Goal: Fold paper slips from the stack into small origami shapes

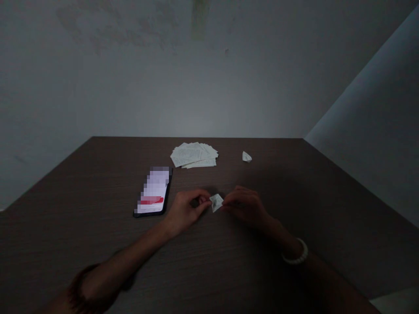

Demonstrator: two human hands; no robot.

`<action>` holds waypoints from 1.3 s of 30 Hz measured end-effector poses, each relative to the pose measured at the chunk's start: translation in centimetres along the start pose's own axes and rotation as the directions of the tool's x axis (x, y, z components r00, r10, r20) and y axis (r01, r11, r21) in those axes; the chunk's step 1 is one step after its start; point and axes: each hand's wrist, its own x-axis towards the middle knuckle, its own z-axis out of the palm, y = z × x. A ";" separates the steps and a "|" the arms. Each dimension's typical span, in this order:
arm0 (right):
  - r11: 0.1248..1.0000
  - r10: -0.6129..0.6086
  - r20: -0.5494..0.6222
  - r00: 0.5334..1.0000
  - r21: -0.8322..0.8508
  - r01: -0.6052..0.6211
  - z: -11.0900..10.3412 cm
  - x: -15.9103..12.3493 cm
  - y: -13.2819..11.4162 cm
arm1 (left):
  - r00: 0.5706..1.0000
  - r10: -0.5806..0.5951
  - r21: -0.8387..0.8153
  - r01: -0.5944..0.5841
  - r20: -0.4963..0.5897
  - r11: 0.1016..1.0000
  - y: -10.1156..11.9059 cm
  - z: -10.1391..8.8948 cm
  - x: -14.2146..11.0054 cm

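A small folded piece of white paper [216, 202] is held just above the dark wooden table [183, 270], between my two hands. My left hand [188, 209] pinches its left corner between thumb and forefinger. On the opposite side, the fingertips of my right hand [247, 207] close on its right edge. Faint print shows on the paper. Further back and to the right lies another small folded paper [246, 157].
A phone [152, 192] with its screen lit lies left of my left hand. Behind it, several printed paper sheets [194, 155] are fanned in a pile. A stained wall [196, 96] borders the table's far edge, and a slanted pale surface rises at right.
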 end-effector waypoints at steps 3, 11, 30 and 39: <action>1.000 0.011 0.038 0.999 0.000 -0.011 0.0 -0.1 -0.1 | 0.999 0.048 -0.020 -0.048 0.023 0.999 0.3 -0.1 0.1; 1.000 0.015 0.112 0.994 -0.014 -0.014 0.5 -0.5 0.5 | 0.979 0.188 0.020 -0.190 0.075 0.982 0.4 -0.1 0.0; 0.982 0.127 0.189 0.974 -0.162 -0.097 0.1 -1.0 0.8 | 0.936 0.257 0.151 -0.298 0.242 0.943 -1.1 0.7 -0.3; 0.957 0.180 0.227 0.957 -0.265 -0.117 0.8 -0.9 0.9 | 0.937 0.241 0.178 -0.289 0.251 0.941 -1.0 0.8 -0.3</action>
